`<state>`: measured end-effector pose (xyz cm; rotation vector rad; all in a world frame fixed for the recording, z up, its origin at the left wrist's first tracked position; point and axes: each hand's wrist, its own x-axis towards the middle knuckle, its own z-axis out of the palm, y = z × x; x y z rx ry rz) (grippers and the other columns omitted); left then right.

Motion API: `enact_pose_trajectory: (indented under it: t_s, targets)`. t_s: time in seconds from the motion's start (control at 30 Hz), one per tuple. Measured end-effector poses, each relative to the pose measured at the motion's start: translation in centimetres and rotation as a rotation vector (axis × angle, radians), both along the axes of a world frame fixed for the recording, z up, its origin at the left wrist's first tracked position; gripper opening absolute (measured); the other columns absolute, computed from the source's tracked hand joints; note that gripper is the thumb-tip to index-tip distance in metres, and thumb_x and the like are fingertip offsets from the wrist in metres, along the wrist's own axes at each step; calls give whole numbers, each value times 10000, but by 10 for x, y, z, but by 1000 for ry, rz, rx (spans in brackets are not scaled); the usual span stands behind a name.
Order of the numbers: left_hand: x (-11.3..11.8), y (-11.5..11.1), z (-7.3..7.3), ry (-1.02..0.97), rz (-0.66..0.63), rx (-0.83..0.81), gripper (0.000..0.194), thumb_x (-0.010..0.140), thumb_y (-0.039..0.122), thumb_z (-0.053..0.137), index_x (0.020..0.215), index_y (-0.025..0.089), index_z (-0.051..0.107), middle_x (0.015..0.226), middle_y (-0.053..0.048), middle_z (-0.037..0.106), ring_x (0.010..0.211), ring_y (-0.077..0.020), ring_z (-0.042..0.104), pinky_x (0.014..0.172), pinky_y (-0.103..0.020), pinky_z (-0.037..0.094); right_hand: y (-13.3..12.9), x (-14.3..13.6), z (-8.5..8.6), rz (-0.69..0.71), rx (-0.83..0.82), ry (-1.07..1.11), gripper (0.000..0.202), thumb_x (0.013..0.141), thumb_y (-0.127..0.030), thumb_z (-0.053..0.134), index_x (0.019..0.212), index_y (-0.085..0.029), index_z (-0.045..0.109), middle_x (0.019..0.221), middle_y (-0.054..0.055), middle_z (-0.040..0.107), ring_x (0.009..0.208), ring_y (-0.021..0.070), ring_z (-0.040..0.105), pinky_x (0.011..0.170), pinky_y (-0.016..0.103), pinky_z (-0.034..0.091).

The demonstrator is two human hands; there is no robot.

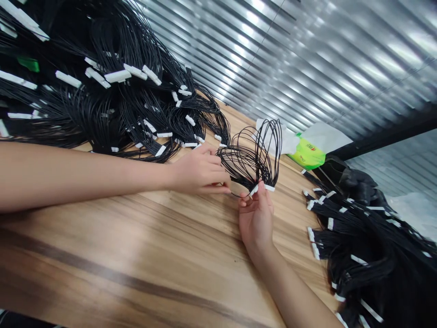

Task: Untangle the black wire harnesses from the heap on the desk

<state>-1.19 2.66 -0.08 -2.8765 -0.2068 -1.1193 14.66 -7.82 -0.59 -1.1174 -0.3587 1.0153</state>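
Note:
In the head view, a looped bundle of thin black wires stands over the wooden table, with white plastic connectors at its near end. My right hand pinches a white connector between thumb and fingers, palm turned up. From the left reaches my left hand, its fingers curled closed at the left side of the loops. One black wire runs from its fingertips to the connector in my right hand. The inner fingers of my left hand are partly hidden.
A large heap of black wire harnesses with white connectors lies at the left back. Another pile of harnesses is on the right. A green-and-white plastic packet rests at the back of the wooden table, by a corrugated metal wall.

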Motion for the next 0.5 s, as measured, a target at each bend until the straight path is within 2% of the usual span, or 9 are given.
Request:
enact_pose_trajectory:
  t_s: [0.1, 0.27, 0.4, 0.5]
  targets:
    - [-2, 3, -1, 41, 79, -109, 276, 944, 325, 440, 812, 203, 649, 737, 2, 683, 734, -134, 601, 862, -329, 360, 2, 1, 2, -29, -14, 124, 330, 603, -367, 830, 707, -207, 561, 577, -99, 554, 453, 43, 548, 352, 144, 323]
    - [-1, 7, -1, 110, 165, -428, 280, 942, 269, 410, 884, 180, 669, 882, -25, 704, 877, -168, 612, 903, -330, 382, 2, 2, 3, 71, 9, 310, 298, 580, -294, 856, 712, -203, 604, 633, -87, 625, 506, 22, 569, 330, 84, 312]
    - [1, 10, -5, 46, 78, -513, 267, 937, 274, 425, 988, 166, 664, 1029, -64, 685, 1019, -188, 585, 968, -342, 363, -1, 3, 5, 190, 56, 322, 270, 590, -307, 853, 736, -216, 644, 594, -97, 599, 475, 14, 528, 334, 73, 326]
    - [0, 9, -5, -33, 25, -559, 277, 941, 278, 411, 1008, 177, 660, 1047, -61, 681, 1051, -180, 573, 998, -340, 351, -5, 3, 7, 249, 59, 313, 251, 594, -316, 849, 746, -230, 668, 591, -88, 600, 460, 24, 505, 342, 83, 351]
